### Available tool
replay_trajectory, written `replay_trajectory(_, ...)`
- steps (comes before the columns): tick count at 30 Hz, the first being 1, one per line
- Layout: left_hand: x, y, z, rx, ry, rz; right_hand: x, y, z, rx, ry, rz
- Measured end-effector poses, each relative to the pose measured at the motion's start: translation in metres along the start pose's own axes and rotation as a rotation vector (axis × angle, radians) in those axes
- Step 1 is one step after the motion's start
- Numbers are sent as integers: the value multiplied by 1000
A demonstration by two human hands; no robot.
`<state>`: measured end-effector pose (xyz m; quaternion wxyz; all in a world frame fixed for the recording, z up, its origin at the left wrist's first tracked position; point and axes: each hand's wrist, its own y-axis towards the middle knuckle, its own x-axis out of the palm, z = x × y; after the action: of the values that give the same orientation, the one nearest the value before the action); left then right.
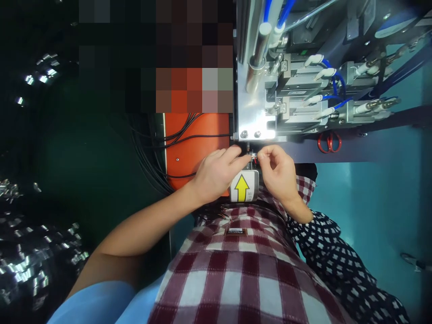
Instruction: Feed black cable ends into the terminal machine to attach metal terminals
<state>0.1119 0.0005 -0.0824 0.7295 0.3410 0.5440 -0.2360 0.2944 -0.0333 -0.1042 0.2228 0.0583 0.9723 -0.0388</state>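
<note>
My left hand [216,174] is at the front edge of the machine, its fingers bent and its thumb reaching right to a tiny whitish piece with a bit of red [254,157]. On the other side of that piece, thumb and forefinger of my right hand [278,174] are pinched together. What either hand grips is too small to name. Just below lies a white label with a yellow arrow [241,186], on a block close to my body. Above my fingers sits a shiny metal plate with two screws [251,126].
Metal cylinders with blue air tubes [329,81] fill the upper right. Red-handled scissors [329,142] lie on the dark machine edge [354,152]. Black cables [182,137] cross an orange panel [199,153] at left. Part of the upper left is pixelated.
</note>
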Motion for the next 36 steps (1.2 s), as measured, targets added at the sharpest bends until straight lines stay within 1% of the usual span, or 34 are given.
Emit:
replay_trajectory(6,0,-1,1,-22,-17,-27,-1,0,-2,-25,-72,14)
replay_trajectory(11,-2,0,2,-15,-36,-16,-1,-1,-2,4,-86,10)
replay_trajectory(16,-3,0,1,5,-53,-31,-2,-2,11,54,-58,26)
replay_trajectory(19,-3,0,0,17,-92,-9,-4,-2,20,138,79,23)
replay_trajectory(22,-3,0,0,14,-129,15,-7,-3,21,218,293,-59)
replay_trajectory(24,-3,0,0,8,-138,17,-7,-3,18,226,377,-98)
replay_trajectory(26,-4,0,1,-1,-138,5,-6,-2,13,228,403,-112)
replay_trajectory(30,-7,-1,2,-43,-121,-64,-1,1,9,246,402,-103)
replay_trajectory(33,-11,-1,2,-62,-125,-121,-2,4,8,275,414,-135)
replay_trajectory(35,-12,-1,1,-60,-154,-119,-5,4,5,276,348,-156)
replay_trajectory(36,-12,0,1,-58,-171,-110,-7,4,2,256,275,-146)
